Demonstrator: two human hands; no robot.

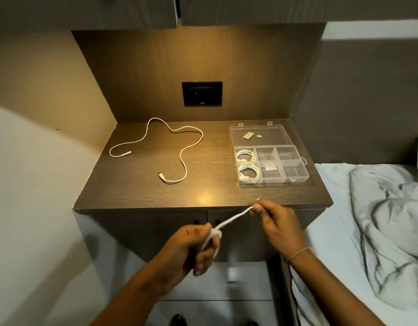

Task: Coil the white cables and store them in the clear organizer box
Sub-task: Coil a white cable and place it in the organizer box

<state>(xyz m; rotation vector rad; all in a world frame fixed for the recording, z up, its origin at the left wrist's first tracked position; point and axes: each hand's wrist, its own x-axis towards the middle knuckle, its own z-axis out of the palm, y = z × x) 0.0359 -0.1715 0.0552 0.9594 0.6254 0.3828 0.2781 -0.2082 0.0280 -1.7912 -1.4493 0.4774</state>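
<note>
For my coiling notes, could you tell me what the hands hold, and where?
Both hold one white cable: the left hand grips the part looped round its fingers, the right hand pinches it further along.

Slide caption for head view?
Left hand and right hand wind a cable; another lies loose on the desk; two coils in box.

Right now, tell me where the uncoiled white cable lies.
Head view: the uncoiled cable sprawls on the left of the tabletop, apart from the open organizer box.
</note>
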